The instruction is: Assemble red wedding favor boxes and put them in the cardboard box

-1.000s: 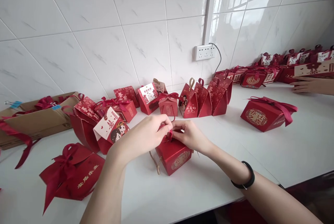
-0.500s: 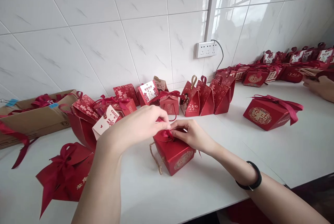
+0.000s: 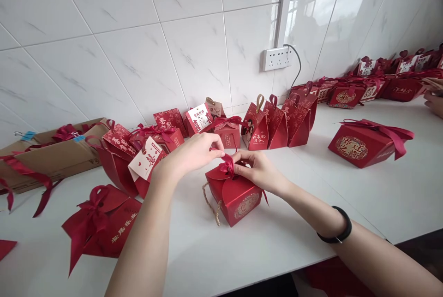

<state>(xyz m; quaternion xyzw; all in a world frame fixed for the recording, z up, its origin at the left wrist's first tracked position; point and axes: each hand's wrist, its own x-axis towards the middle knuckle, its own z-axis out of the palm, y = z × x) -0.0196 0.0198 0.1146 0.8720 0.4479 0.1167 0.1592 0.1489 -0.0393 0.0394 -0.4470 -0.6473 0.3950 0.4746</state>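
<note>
A red gift box (image 3: pixel 228 195) with a gold round print and a twisted gold cord handle (image 3: pixel 212 207) stands on the white table in front of me. Red ribbon (image 3: pixel 226 166) is looped through the top of its lid. My left hand (image 3: pixel 199 153) pinches one part of this ribbon just above the lid, thumb against fingers. On the right side of the knot, my right hand (image 3: pixel 258 170) also has its thumb and fingers closed on the ribbon, close to the lid. The fingertips partly cover the knot.
A bow-tied red box (image 3: pixel 107 223) lies at left, another (image 3: pixel 363 145) at right. Behind stand upright red boxes (image 3: pixel 254 126). A cardboard carton (image 3: pixel 69 163) holding ribbon is at far left. Someone else's hand (image 3: pixel 434 103) shows at the right edge, near rows of boxes.
My left hand has drawn slightly up and away from my right, stretching ribbon above the lid. The view has shifted a little, and the other person's hand is nearer the right edge.
</note>
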